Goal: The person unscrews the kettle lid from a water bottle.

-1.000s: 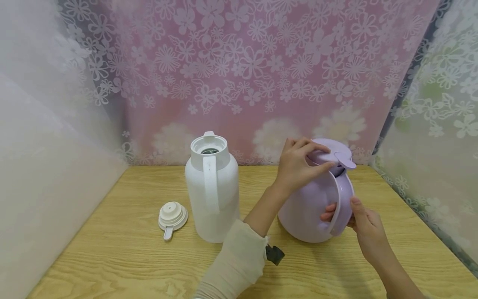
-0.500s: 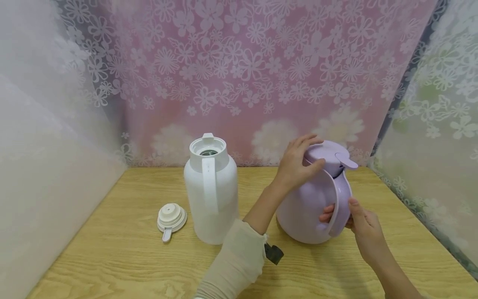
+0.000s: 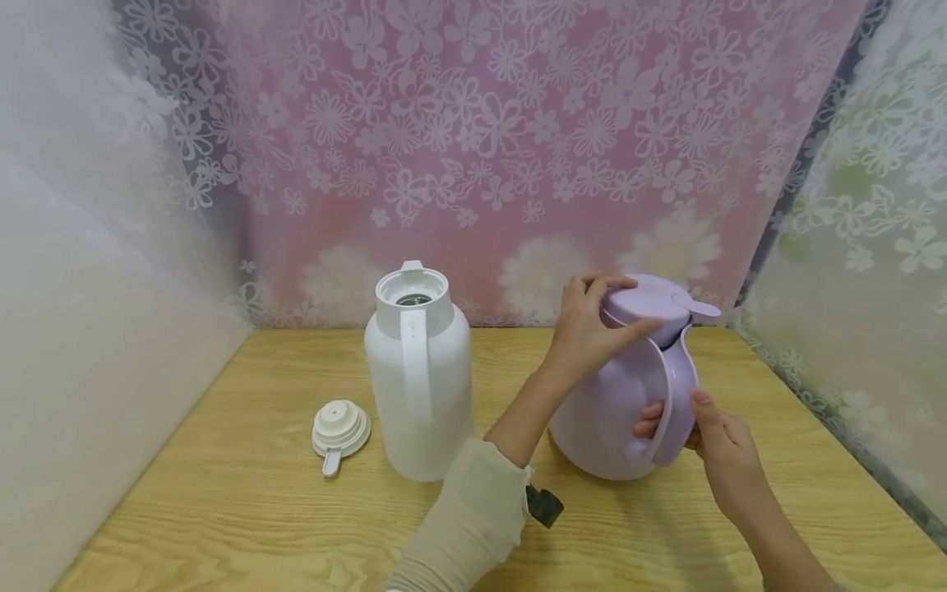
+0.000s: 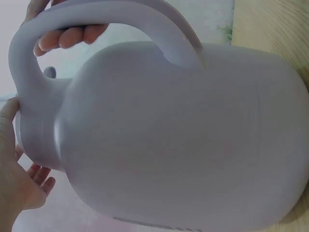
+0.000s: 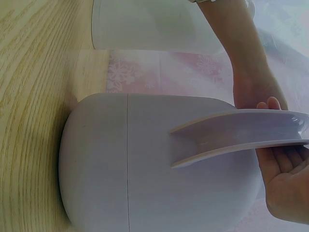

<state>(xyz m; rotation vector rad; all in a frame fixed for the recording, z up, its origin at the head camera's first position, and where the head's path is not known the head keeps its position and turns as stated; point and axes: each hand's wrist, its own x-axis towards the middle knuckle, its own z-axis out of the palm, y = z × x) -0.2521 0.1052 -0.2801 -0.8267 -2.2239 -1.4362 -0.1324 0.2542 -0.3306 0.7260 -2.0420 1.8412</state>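
On the right of the table stands a lilac vacuum jug (image 3: 602, 411), upright, with a round lilac lid (image 3: 651, 300) on its neck. My left hand (image 3: 588, 329) grips this lid, thumb on the near side and fingers round the far left. The lid's tab (image 3: 699, 308) points right, off to the right of the handle's top. My right hand (image 3: 728, 460) holds the jug's handle (image 3: 676, 403), fingers through its loop and thumb outside. The left wrist view shows the jug's body (image 4: 169, 135) sideways; the right wrist view shows the handle (image 5: 231, 128) close up.
Left of the jug stands a white vacuum flask (image 3: 422, 395) with its mouth uncovered. Its white stopper (image 3: 340, 432) lies on the wooden table (image 3: 244, 510) further left. A small black object (image 3: 545, 504) shows by the left sleeve (image 3: 477, 510). Floral curtains (image 3: 518, 148) surround the table.
The lid has turned, its tab swinging from the near right to the right. Midway, my left hand's fingers slid back along the rim, then spread round the lid again. The right hand stays put.
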